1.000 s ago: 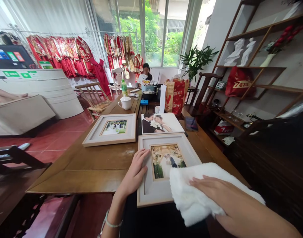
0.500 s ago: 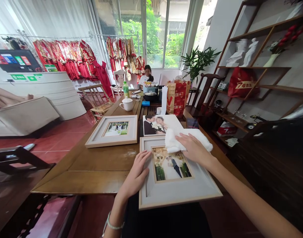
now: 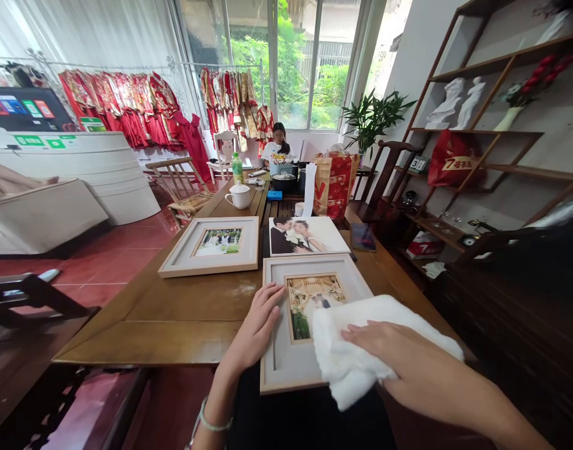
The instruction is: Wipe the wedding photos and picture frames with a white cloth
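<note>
A light wooden picture frame point(image 3: 290, 375) lies at the table's near edge, with a wedding photo point(image 3: 299, 303) inside its pale mat. Over its left edge rests my left hand point(image 3: 262, 322), fingers stretched out and lying on the border. My right hand point(image 3: 389, 347) holds a white cloth point(image 3: 335, 350) against the frame's lower right, fingertips pressing into it. The cloth hides the photo's lower right part and the frame's right corner, and hangs past the near edge. My right palm and some of its fingers are partly hidden.
A second framed photo point(image 3: 174, 267) lies to the left. Beyond my frame are an unframed couple print point(image 3: 309, 236) and a small dark picture point(image 3: 362, 237). Farther back stand a lidded white cup point(image 3: 240, 197), a green bottle point(image 3: 237, 167) and a red-and-tan bag point(image 3: 335, 187). A person point(image 3: 279, 147) sits at the far end.
My right hand has slid the cloth from the frame's upper right down toward its near right corner, uncovering the photo's top. My left hand stays on the left edge.
</note>
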`<state>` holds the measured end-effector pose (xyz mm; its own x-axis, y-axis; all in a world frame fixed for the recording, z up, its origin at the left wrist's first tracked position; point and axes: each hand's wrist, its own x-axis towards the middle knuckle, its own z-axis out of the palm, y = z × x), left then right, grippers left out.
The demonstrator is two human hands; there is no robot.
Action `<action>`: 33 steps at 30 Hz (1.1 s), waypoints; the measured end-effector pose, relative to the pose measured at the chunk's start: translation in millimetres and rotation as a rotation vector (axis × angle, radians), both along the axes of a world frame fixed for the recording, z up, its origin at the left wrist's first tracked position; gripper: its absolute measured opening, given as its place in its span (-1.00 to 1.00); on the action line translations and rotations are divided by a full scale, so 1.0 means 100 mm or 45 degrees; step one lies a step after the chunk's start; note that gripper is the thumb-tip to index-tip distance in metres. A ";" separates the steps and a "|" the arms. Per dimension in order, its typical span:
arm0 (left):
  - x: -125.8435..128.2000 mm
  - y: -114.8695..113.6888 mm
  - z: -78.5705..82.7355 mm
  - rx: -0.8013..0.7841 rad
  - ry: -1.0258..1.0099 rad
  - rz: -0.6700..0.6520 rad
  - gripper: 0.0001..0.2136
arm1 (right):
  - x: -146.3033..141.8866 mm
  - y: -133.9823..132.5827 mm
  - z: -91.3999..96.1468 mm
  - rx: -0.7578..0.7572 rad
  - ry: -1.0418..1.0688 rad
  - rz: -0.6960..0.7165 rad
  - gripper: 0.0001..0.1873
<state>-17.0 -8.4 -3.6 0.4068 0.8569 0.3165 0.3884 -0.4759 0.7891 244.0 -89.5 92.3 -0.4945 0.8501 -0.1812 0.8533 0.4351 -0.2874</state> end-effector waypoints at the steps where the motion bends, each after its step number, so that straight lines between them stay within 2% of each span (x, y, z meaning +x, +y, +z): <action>1: 0.00 0.00 -0.01 0.001 0.005 0.003 -0.62 | -0.05 -0.03 -0.01 -0.001 0.041 0.017 -0.36; 7: 0.00 0.01 -0.01 0.017 0.014 0.015 -0.61 | -0.67 -0.03 -0.36 0.070 0.255 0.119 -0.15; 10: 0.01 0.00 0.02 0.006 0.012 0.021 -0.60 | -0.84 -0.05 -0.43 0.063 0.267 0.129 -0.12; 13: 0.01 -0.01 0.02 0.017 0.025 0.012 -0.61 | -0.71 -0.08 -0.32 -0.002 0.287 0.132 -0.19; 17: 0.00 0.01 0.00 0.043 0.035 -0.022 -0.62 | -0.27 -0.04 -0.07 -0.056 0.191 0.093 -0.30; 21: -0.02 0.01 0.01 0.010 0.038 -0.061 -0.57 | 0.08 0.16 0.02 0.041 0.053 0.013 -0.38; 24: -0.03 0.00 0.02 -0.013 0.035 -0.084 -0.53 | 0.18 0.37 -0.05 0.200 0.003 -0.008 -0.32; 29: -0.03 0.00 0.02 -0.003 0.030 -0.083 -0.50 | 0.15 0.78 -0.25 0.541 -0.062 -0.074 -0.30; 31: -0.03 0.00 0.02 0.003 0.027 -0.083 -0.50 | 0.14 0.91 -0.34 0.592 -0.082 -0.091 -0.31; 33: -0.03 0.00 0.03 0.001 0.021 -0.083 -0.50 | 0.13 0.99 -0.42 0.551 -0.086 -0.090 -0.32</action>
